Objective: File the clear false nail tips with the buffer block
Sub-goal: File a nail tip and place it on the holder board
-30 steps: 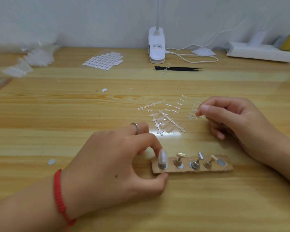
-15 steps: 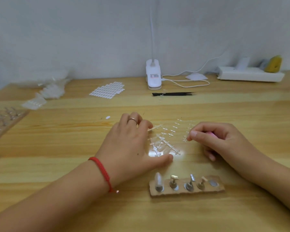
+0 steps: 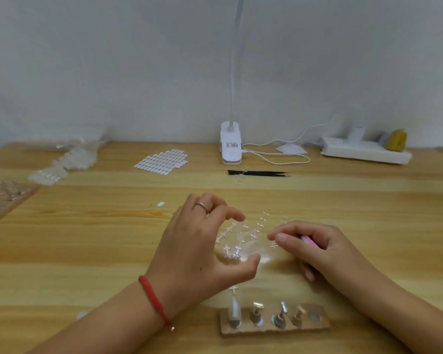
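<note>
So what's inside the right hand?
The right hand is curled round a pink thing; only a sliver shows. The rest is covered, so what it is cannot be told.

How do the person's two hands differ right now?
The left hand wears a ring and a red wrist cord; the right hand shows neither. The left hand arches, thumb and fingers spread, over the clear nail tip strips; the right hand curls its fingers round a pink block. Both sit low over the wooden table, beside the strips.
</note>
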